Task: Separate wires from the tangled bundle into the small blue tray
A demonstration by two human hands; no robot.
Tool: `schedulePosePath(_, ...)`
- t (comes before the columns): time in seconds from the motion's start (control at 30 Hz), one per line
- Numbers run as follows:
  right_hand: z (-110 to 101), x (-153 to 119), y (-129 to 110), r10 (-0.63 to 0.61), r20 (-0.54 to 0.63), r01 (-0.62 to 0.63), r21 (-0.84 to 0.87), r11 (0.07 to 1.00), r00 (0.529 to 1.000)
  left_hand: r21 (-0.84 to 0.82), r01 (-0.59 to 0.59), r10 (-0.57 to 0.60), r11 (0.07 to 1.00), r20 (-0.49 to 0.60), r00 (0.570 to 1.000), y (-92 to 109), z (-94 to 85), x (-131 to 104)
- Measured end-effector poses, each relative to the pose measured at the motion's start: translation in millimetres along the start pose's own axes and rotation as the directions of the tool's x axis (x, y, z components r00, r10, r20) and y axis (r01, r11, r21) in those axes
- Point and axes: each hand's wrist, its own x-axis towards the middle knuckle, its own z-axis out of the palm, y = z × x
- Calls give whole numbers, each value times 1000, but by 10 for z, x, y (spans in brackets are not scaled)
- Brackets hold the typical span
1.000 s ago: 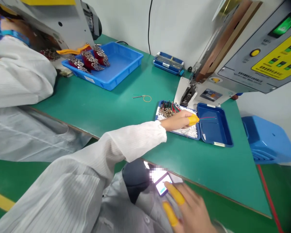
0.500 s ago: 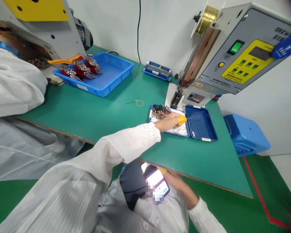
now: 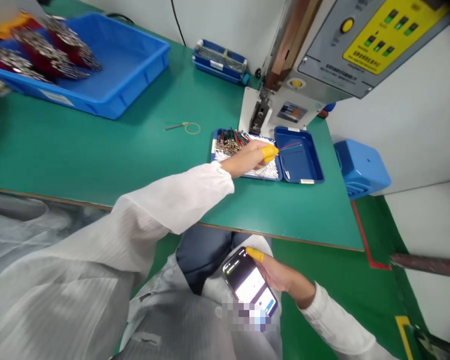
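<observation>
1. Left hand (image 3: pixel 253 156): we reach it out over the green table (image 3: pixel 135 150), fingers pinched together on thin wires (image 3: pixel 290 146). One yellow finger cot shows at its tip.
2. Wires: at least two, one red and one green, as far as we can tell. They run from our pinch rightward and slightly away, their long axis pointing over the small blue tray (image 3: pixel 300 162); the free ends hang above it, near the machine (image 3: pixel 322 55).
3. Right hand (image 3: pixel 281 275): we keep it low, off the table, closed round one phone (image 3: pixel 251 287); one yellow cot shows on the finger at the phone's top edge. It lies well apart from the wires, so our left hand is the nearer.
4. Parts tray (image 3: pixel 214 150): one, under our left hand, holding a heap of coloured wire ends and white pieces, too many to count; it touches the small blue tray.
5. Large blue bin (image 3: pixel 135 65): one, far left, with red metal-tipped bundles; count unclear.
6. Rubber band (image 3: pixel 192 128): one, on bare table.
7. Flat blue case (image 3: pixel 219 60): one, by the wall.
</observation>
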Motion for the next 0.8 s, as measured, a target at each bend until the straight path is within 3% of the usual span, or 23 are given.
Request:
schedulePosePath(0.13, 98, -270, 8, -15, -51, 19, 70, 997, 999, 50, 18, -17, 999, -22, 1000, 16, 20, -8)
schedulePosePath(0.33, 223, -512, -118, -248, -137, 258, 63, 964, 959, 65, -9, 9, 998, -1, 1000, 14, 26, -24)
schedulePosePath(0.5, 320, -596, -257, -326, -181, 341, 61, 938, 928, 56, 10, -9, 998, -23, 1000, 20, 36, -28)
schedulePosePath(0.67, 437, -626, -373, -306, -157, 325, 109, 940, 939, 38, 4, -2, 999, -55, 998, 26, 41, -30)
schedulePosePath(0.8, 437, -579, -385, -262, -176, 291, 161, 943, 949, 32, -29, 29, 999, -12, 999, 23, 27, -27)
